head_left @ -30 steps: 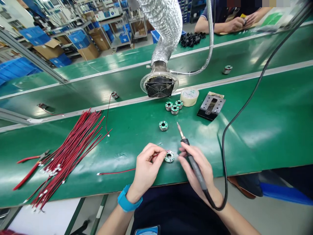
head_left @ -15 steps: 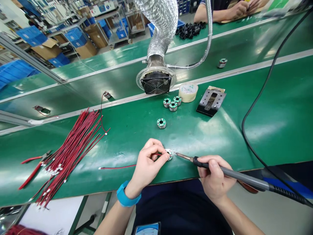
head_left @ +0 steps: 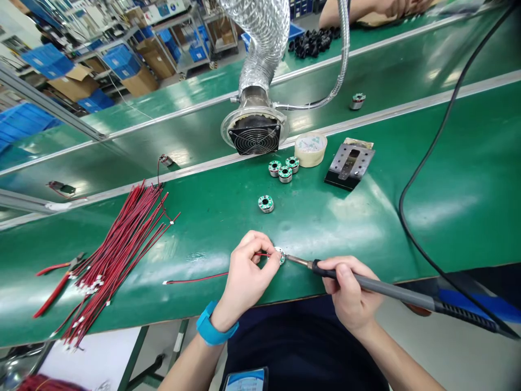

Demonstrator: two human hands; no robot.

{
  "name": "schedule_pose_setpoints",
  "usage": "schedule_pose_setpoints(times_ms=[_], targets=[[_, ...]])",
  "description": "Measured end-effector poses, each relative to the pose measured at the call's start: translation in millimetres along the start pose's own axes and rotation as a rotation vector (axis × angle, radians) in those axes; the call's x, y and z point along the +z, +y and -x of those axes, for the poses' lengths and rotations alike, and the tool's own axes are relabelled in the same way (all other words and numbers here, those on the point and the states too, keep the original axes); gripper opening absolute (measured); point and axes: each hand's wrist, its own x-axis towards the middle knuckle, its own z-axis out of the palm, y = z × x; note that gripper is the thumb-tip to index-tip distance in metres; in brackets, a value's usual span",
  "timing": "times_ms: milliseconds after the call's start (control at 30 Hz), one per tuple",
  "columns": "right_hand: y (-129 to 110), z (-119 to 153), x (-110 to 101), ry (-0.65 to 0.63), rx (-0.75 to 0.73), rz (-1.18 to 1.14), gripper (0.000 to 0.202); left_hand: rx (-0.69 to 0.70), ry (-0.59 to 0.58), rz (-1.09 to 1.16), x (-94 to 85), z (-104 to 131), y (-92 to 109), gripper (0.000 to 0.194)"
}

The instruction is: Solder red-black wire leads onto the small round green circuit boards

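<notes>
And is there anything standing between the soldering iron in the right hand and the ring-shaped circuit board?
Nothing visible. The right hand holds the soldering iron with its tip at the right edge of the ring-shaped circuit board. The left hand, pinching a red wire, covers only the board's left part.

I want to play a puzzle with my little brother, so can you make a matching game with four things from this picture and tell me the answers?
Things:
1. soldering iron
2. pliers
3. tape roll
4. wristband

Matches:
A. bright blue
B. beside three small round parts
C. in the grip of the right hand
D. red handles, next to the wire bundle

Right pairs: 1-C, 2-D, 3-B, 4-A
</notes>
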Motion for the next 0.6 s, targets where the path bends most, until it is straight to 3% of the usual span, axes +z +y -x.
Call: schedule_pose_setpoints(times_ms=[600], targets=[[-7.5,-2.8,4.8,0.084,-0.002,-0.081,0.027,0.029,0.009,-0.042,1.1,-0.6,-1.7,0.016]])
